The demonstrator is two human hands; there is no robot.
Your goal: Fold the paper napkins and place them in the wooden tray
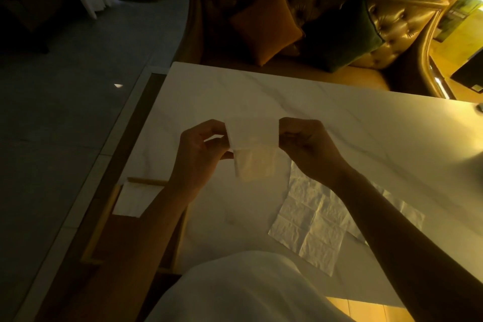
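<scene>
A partly folded white paper napkin (252, 138) hangs in the air above the marble table (339, 123), its lower flap drooping. My left hand (198, 154) pinches its left edge and my right hand (305, 146) pinches its right edge. An unfolded, creased napkin (311, 222) lies flat on the table under my right forearm, with more paper showing beyond the arm (402, 209). The wooden tray (104, 217) sits at the table's left edge below my left forearm and holds a folded white napkin (133, 200). Much of the tray is hidden by my arm.
A tufted golden sofa (392, 34) with an orange cushion (266, 23) and a dark green cushion (342, 34) stands behind the table. Grey floor (65, 112) lies to the left. The scene is dim.
</scene>
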